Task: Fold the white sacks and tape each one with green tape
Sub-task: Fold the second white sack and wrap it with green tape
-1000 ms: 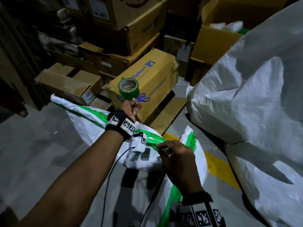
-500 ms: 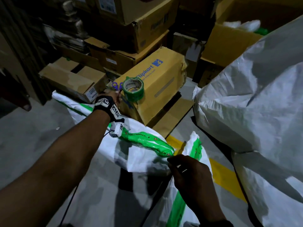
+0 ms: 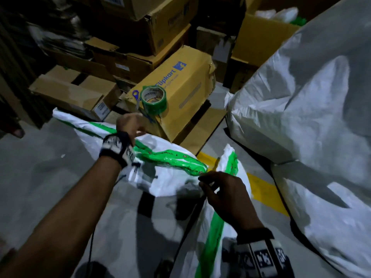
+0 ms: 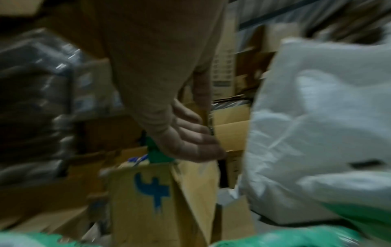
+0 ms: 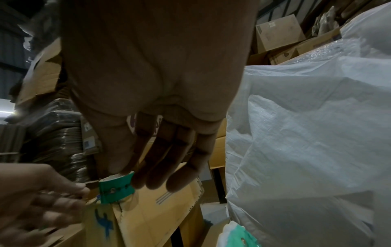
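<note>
A white sack (image 3: 170,181) with green edging lies crumpled on the floor, a shiny strip of green tape (image 3: 172,159) stuck along its fold. The green tape roll (image 3: 153,102) stands on a yellow cardboard box (image 3: 186,91), with blue-handled scissors (image 3: 136,95) beside it. My left hand (image 3: 138,130) hovers blurred over the sack just below the box corner, fingers loose and holding nothing. My right hand (image 3: 201,180) sits at the near end of the tape strip. In the right wrist view its fingers (image 5: 160,167) hang straight and grip nothing.
Large filled white sacks (image 3: 301,117) crowd the right side. Stacked and flattened cardboard boxes (image 3: 76,91) fill the back and left. A yellow line (image 3: 265,193) crosses the grey concrete floor (image 3: 40,177). Thin black cables trail from both wrists.
My left hand set the tape roll on the yellow box and has drawn back toward the sack. My right hand stayed by the end of the tape strip.
</note>
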Motion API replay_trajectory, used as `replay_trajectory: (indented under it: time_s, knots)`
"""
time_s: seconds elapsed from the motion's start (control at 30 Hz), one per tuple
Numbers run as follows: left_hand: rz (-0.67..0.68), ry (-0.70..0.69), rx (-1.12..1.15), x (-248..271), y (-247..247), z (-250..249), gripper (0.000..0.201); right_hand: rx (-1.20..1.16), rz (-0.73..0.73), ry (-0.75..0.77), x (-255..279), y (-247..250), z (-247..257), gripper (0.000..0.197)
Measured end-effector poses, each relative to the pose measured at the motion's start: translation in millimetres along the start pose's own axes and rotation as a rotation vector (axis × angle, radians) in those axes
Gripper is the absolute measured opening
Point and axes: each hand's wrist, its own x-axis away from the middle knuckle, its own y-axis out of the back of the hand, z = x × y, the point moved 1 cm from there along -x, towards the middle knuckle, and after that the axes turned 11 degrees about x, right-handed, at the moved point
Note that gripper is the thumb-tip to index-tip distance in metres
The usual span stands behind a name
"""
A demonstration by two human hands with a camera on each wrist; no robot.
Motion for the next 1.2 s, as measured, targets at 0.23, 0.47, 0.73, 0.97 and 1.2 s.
replay_trajectory:
  time_s: [0.23,0.47,0.73,0.97,1.2]
  knots:
    - [0.522,-0.128,-0.716,287,34,97,0.015,0.044,-0.066,-0.040,54,0,-2,0.016]
    - [0.456,0.008,-1.246,447,79,153,0.097,0.076,-0.042,-0.190,169,5,21,0.011]
    - [0.444,0.199,-1.128,490,155,182,0.074,-0.294,-0.009,-0.501,334,-53,57,0.007]
    - [0.248,-0.143,-0.646,506,159,187,0.021,-0.604,0.086,-0.608,358,-77,106,0.053]
    - [0.411,-0.341,-0.656,534,155,219,0.015,-0.161,0.116,-0.806,350,-72,114,0.088]
